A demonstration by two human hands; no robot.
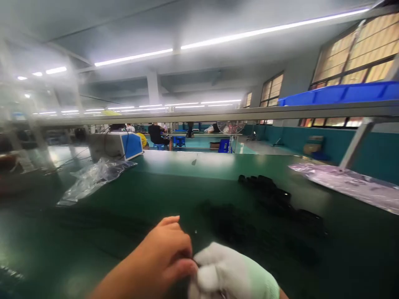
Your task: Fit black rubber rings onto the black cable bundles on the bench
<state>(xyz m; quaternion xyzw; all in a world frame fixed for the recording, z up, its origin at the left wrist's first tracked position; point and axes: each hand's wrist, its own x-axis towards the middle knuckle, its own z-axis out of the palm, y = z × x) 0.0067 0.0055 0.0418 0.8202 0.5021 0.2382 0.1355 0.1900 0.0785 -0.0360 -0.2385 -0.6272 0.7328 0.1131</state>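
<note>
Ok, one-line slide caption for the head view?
Bare left hand and gloved right hand close together over a green tabletop, black items beyond.

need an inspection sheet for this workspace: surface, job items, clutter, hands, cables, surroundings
surface: green tabletop, reflecting light
job items: black items clustered right of centre, details too dark to tell
clutter: clear plastic at left, pinkish plastic at right
hands: left hand bare, right hand white-gloved, fingers meeting; anything held is unclear
cables: thin wires by blue-faced box
surroundings: shelf, blue tray, fan, seated person
</note>
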